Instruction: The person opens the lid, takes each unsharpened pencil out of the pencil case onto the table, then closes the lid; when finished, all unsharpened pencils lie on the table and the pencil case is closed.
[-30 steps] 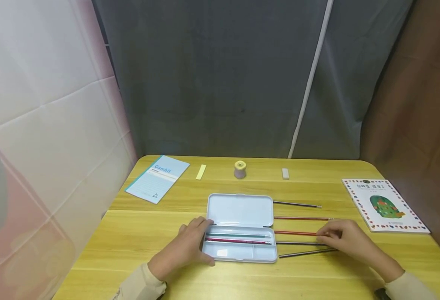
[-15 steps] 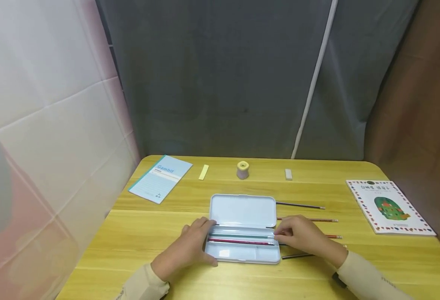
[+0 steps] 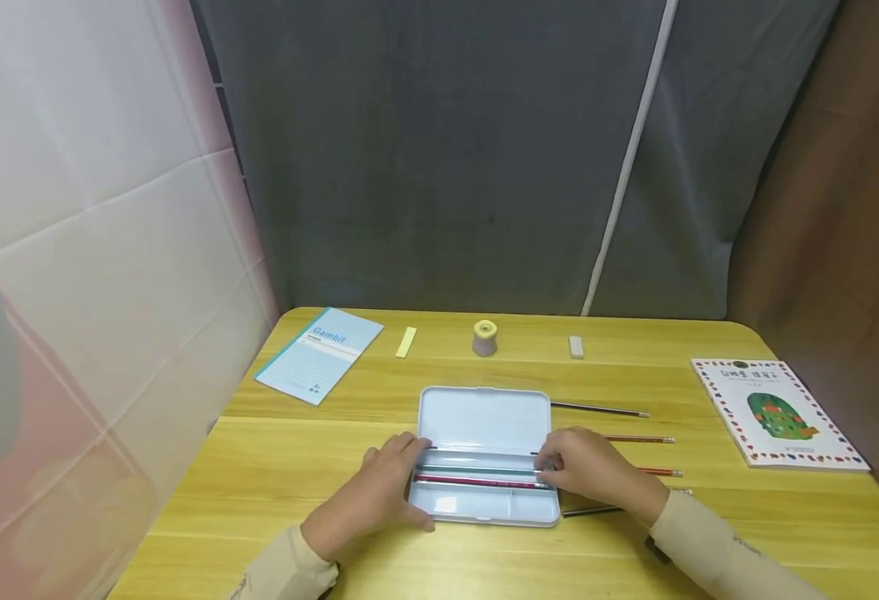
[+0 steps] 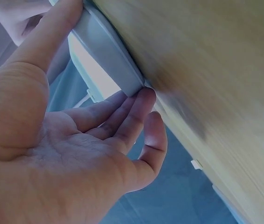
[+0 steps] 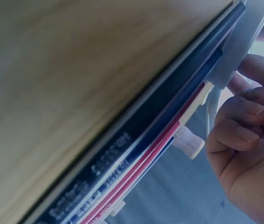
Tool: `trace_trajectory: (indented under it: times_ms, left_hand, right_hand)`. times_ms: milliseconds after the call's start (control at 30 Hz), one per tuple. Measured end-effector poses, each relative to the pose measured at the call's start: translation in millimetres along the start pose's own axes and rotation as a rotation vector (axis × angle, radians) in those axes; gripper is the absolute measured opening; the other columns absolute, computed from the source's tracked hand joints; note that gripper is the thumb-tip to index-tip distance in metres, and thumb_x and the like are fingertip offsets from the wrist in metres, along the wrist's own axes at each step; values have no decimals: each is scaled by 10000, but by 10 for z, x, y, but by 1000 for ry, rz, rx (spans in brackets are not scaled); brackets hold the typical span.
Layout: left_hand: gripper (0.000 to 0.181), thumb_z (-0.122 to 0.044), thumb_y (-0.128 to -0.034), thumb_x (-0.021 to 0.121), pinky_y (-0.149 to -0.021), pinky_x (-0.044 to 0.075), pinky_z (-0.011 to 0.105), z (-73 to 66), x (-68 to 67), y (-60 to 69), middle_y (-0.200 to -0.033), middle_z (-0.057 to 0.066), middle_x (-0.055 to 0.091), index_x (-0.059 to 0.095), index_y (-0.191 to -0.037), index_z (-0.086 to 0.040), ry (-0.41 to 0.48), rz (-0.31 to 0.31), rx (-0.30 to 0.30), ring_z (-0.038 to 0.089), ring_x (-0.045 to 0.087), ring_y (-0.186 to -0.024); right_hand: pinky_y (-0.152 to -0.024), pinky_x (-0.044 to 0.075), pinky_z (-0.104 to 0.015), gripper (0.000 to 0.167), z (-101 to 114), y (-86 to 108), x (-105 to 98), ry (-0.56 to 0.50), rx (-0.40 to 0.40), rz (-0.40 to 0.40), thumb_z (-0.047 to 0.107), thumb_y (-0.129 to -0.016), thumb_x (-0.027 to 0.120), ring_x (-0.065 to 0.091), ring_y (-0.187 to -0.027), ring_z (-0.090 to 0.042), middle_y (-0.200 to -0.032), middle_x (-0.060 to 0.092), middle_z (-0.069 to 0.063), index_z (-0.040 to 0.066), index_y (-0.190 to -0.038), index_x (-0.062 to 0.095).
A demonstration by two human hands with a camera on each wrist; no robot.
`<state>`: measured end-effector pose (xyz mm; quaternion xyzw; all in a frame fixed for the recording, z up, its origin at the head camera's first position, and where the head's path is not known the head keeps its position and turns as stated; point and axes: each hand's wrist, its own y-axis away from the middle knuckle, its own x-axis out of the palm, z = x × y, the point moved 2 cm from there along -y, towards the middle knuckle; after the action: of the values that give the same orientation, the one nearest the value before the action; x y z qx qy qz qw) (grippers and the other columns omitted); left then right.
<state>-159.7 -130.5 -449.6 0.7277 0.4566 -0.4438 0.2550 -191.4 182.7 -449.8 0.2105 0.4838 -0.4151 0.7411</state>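
The white pencil case (image 3: 484, 421) lies with its lid folded back; a green pencil (image 3: 476, 470) and a red pencil (image 3: 476, 482) are inside. My left hand (image 3: 381, 492) grips the case's left end, fingers at the hinge side and thumb at the near corner. In the left wrist view the fingertips of my left hand (image 4: 99, 135) touch the case's edge (image 4: 106, 51). My right hand (image 3: 596, 471) pinches the green pencil's right end, which its fingertips cover. The right wrist view shows my right hand (image 5: 253, 135) with its outer fingers curled beside the case (image 5: 237, 46).
Several pencils lie right of the case, among them a dark one (image 3: 600, 409) and a red one (image 3: 660, 472). Farther back are a notebook (image 3: 321, 354), a yellow strip (image 3: 406, 342), a yellow-topped spool (image 3: 485, 338) and an eraser (image 3: 576, 347). A picture book (image 3: 780, 414) is at right.
My right hand has moved left from the loose pencils to the case's right end, then slightly farther in onto the green pencil's end. My left hand keeps its place on the case.
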Motion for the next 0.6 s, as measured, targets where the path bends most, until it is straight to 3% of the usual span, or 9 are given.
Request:
trace_trajectory:
  times_ms: [167,433,600]
  left_hand:
    - [1072,-327,-564,1056,-895,376,402,2,0,3,-1323,159,635,560,-1439,44,-5,-1,1,282,581,-1208]
    - [1056,-322,-570,1054,-893,376,393,-4,-10,6,-1325,156,637,565,-1432,41,-6,-6,7,279,583,-1212]
    - [1047,-316,-574,1053,-889,376,395,-14,-14,10,-1316,157,637,565,-1427,45,-3,-8,12,281,581,-1210]
  right_hand:
    - [-597,446,-194,48,25,-10,19,26,4,-11,137,-869,871,471,-668,22,-787,685,91,116,-885,832]
    - [-583,446,-198,36,-7,11,8,-34,-1,1,137,-873,869,465,-659,32,-755,646,120,138,-875,833]
    - [-587,435,-191,60,26,3,18,22,6,-16,128,-856,881,456,-658,31,-756,651,108,140,-860,823]
